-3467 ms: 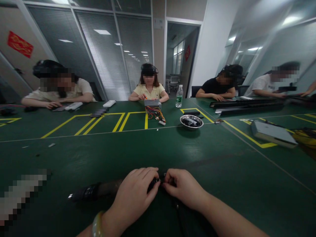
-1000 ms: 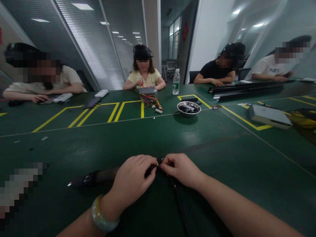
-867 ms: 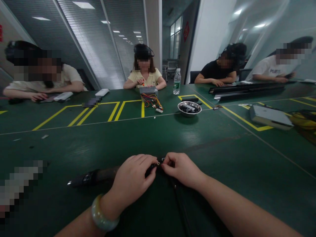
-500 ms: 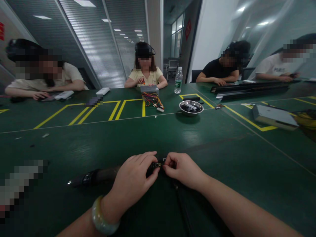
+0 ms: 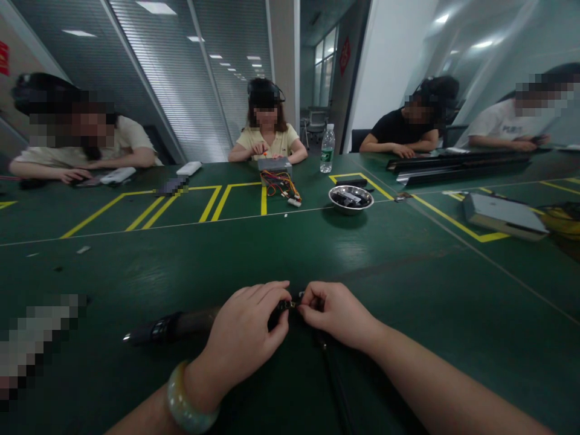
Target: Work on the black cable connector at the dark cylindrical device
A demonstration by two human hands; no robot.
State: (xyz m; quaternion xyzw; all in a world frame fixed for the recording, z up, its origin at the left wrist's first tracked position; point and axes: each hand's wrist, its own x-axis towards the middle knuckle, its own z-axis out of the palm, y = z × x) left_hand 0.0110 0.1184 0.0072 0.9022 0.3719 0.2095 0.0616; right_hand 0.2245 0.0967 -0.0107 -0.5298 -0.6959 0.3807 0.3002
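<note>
My left hand (image 5: 251,326), with a jade-like bangle (image 5: 188,405) on its wrist, is closed around a small black part (image 5: 284,305) with brassy metal at its end. Facing it, my right hand (image 5: 333,311) pinches thumb and forefinger together right at that metal end; whatever sits between those fingertips is too small to make out. Behind my left hand lies a dark electric screwdriver (image 5: 181,326), its silver tip pointing left and its other end hidden. A black cord (image 5: 335,380) runs toward the near edge from below my right hand.
Farther off stand a metal bowl of black parts (image 5: 351,199), a water bottle (image 5: 327,148) and a grey power supply with coloured wires (image 5: 274,164). A flat metal box (image 5: 505,214) lies at right. Several people sit across the green table (image 5: 181,266).
Both hands stay almost in place. My left thumb has shifted slightly, and the metal end of the black part shows a little less.
</note>
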